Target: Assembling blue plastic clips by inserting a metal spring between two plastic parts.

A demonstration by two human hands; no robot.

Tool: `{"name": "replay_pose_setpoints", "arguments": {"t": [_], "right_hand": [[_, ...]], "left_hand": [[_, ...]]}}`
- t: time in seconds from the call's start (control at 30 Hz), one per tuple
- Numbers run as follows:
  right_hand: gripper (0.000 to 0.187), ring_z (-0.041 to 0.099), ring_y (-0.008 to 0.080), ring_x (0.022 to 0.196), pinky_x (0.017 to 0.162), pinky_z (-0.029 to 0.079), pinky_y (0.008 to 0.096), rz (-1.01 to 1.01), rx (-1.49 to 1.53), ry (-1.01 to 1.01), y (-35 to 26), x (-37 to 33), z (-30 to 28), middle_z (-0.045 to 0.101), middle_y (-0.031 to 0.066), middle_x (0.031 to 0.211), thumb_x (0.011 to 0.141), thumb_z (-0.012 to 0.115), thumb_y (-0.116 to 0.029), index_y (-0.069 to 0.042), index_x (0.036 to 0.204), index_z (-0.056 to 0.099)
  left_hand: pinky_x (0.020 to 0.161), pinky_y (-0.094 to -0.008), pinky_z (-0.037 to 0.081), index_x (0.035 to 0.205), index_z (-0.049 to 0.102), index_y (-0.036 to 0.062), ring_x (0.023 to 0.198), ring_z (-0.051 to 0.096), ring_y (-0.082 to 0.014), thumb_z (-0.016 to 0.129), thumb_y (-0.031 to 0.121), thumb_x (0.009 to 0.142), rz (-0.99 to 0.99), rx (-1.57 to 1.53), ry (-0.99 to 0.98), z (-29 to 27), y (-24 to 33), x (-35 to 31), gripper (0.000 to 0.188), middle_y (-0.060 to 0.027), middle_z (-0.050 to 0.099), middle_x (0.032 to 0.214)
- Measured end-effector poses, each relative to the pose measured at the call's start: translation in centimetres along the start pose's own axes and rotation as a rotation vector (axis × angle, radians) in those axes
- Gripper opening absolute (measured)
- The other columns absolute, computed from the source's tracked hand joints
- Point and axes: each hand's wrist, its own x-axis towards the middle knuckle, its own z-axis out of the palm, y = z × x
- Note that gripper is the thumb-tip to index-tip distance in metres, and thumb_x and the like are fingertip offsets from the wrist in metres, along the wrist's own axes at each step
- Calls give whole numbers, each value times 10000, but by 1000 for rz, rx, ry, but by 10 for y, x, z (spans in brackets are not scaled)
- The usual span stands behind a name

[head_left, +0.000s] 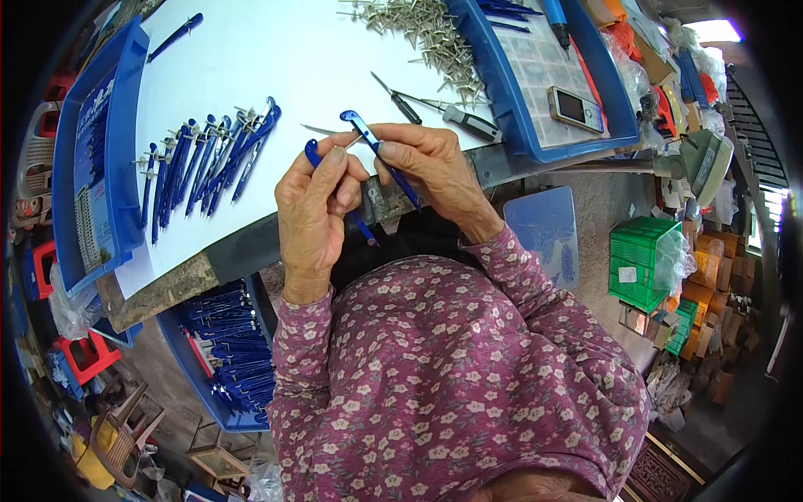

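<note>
My left hand [313, 205] pinches a slim blue strip [313, 153] with a rounded end; its lower part comes out below the fingers. A second blue strip [381, 156], with a rounded, hooked top and a shiny face, is held slantwise between the thumb and fingers of my right hand [435, 171]. Both hands are close together over the table's front edge. A thin metal pin [352, 143] shows between the two strips; how it joins them I cannot make out. To their left lies a row of similar blue strips [205, 163] with metal bits at their tops.
Small metal pins [435, 46] lie heaped at the back. Nearer are a screwdriver [473, 122] and a dark-handled pointed tool [401, 105]. Blue trays stand left [134, 159] and right [519, 125], the right one holding a phone [575, 110]. Below, a blue bin [219, 410] contains many strips.
</note>
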Motion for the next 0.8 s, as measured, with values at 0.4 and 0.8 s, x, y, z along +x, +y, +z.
{"name": "replay_pose_setpoints", "arguments": {"t": [0.4, 0.8], "right_hand": [[276, 478, 34, 568, 477, 345, 166, -55, -241, 27, -12, 0, 5, 590, 16, 665, 862, 563, -132, -6, 1106, 591], [256, 560, 74, 670, 571, 435, 178, -78, -273, 27, -18, -4, 5, 614, 45, 757, 852, 567, -73, 12, 1092, 591]], "left_hand": [[453, -174, 274, 1042, 565, -38, 527, 395, -47, 537, 112, 878, -23, -20, -9, -2, 1, 0, 223, -61, 566, 713], [468, -184, 300, 1069, 545, -50, 536, 406, -61, 501, 104, 887, -75, -37, -75, -5, 5, -2, 242, -80, 566, 756]]}}
